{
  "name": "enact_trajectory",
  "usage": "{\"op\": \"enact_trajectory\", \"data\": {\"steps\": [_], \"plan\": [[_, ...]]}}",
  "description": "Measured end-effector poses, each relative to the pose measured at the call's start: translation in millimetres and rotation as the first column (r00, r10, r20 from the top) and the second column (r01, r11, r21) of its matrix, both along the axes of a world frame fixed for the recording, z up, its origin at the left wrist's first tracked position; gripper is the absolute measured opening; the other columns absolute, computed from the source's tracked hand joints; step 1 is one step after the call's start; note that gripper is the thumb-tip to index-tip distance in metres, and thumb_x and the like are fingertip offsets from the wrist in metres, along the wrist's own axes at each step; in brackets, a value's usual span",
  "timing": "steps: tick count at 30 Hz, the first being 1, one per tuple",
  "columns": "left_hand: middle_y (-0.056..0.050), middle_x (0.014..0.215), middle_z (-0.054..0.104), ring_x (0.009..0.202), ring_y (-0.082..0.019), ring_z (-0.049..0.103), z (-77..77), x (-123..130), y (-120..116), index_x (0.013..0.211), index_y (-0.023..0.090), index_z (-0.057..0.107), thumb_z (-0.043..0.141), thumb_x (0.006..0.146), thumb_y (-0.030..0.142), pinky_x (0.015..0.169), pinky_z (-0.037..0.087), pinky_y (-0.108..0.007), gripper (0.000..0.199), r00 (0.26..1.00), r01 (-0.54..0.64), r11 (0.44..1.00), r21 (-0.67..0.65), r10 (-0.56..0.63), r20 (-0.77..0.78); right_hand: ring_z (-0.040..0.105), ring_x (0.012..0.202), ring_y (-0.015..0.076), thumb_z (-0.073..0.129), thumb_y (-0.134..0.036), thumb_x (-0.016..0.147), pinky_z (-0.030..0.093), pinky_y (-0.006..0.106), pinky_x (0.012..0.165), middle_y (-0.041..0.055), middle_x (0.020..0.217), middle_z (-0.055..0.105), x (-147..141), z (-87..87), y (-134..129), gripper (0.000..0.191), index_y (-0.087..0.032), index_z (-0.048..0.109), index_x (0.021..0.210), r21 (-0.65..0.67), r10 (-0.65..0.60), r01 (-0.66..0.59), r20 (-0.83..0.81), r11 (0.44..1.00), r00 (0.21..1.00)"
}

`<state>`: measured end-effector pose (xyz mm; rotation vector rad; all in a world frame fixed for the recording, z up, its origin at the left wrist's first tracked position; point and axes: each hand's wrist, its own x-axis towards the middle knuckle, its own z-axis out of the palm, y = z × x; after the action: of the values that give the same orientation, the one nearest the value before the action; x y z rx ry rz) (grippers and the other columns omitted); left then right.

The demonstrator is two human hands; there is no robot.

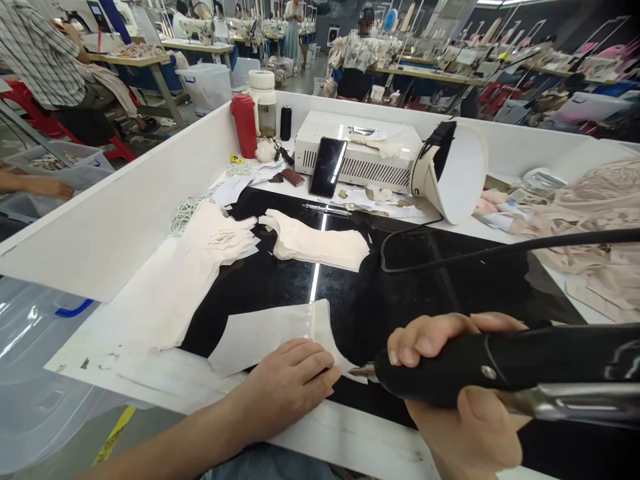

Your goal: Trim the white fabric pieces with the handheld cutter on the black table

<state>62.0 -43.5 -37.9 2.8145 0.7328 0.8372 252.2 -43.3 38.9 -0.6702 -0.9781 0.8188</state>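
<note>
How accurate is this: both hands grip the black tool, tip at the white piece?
No: the head view shows only the right hand gripping the black tool, its tip at the white piece; the left hand rests on that piece.

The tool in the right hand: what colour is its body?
The tool body is black, shown in head view.

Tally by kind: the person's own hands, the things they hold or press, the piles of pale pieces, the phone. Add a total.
Left hand and right hand: 2
Black handheld tool: 1
Pale piece under the left hand: 1
Left pile and middle pile of pale pieces: 2
Phone: 1
Total: 7
</note>
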Motion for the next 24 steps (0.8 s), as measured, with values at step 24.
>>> {"op": "enact_trajectory", "data": {"steps": [24], "plan": [[-0.007, 0.107, 0.072, 0.104, -0.02, 0.067, -1.1, -0.3, -0.6, 0.117, 0.012, 0.066, 0.052, 0.107, 0.015, 0.1, 0.058, -0.037, 0.018, 1.0, -0.002, 1.0, 0.006, 0.002, 0.004, 0.059, 0.057, 0.017, 0.089, -0.037, 0.081, 0.054, 0.031, 0.049, -0.0026, 0.075, 0.065, 7.6, -2.2, -8.5, 0.039, -0.028, 0.066, 0.111, -0.015, -0.026, 0.027, 0.062, 1.0, 0.998]]}}
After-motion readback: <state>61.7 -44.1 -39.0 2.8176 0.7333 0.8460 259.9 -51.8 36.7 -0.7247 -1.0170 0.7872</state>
